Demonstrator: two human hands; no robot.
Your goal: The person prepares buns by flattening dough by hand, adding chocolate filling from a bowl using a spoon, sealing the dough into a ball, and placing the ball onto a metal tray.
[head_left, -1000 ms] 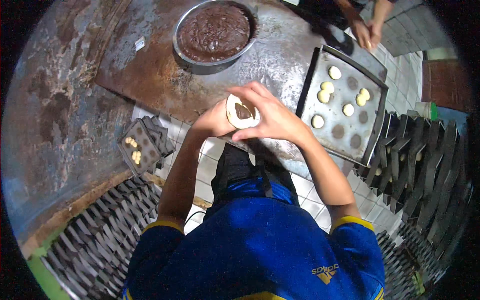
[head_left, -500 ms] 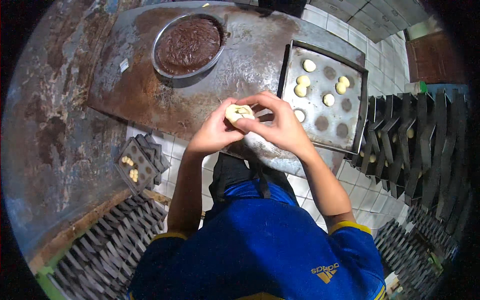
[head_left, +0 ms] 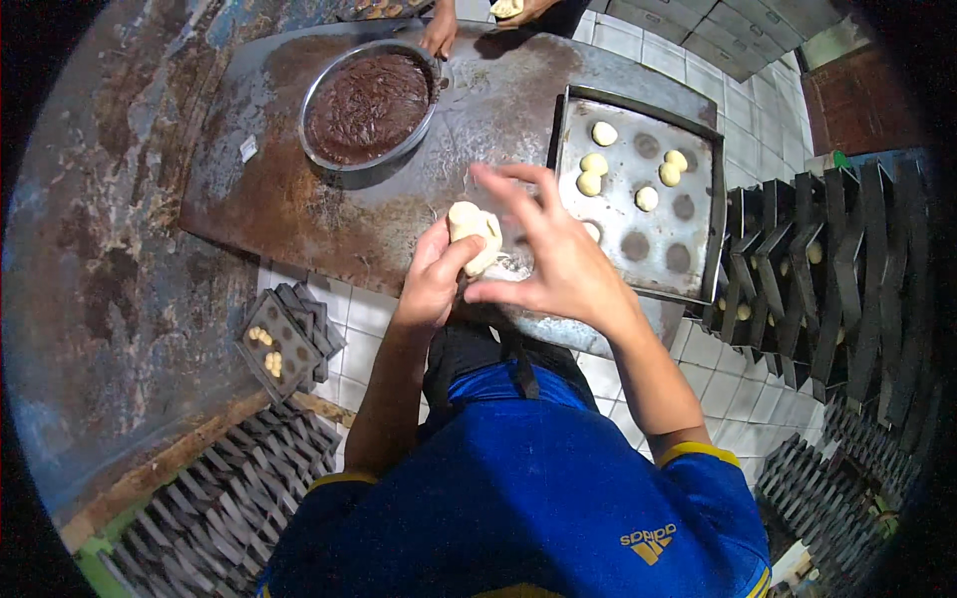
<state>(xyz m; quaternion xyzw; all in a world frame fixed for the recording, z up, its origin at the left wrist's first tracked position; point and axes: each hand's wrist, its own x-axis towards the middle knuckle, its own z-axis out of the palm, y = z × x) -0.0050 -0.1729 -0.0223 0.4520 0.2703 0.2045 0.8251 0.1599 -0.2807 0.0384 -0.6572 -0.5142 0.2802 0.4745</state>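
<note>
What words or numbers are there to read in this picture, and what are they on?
Blue shirt: a gold word and striped mark, readable, but it's a brand, so I won't copy it.
White scrap on the table: too small to tell.
Dough, tray: none I can see.

Worn on the head, one wide fisheye (straight edges bend) looks down at the nearby table (head_left: 478,120).

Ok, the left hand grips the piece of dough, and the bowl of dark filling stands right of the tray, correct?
Not quite: in the head view the bowl stands left of the tray. The left hand does grip the dough.
</note>
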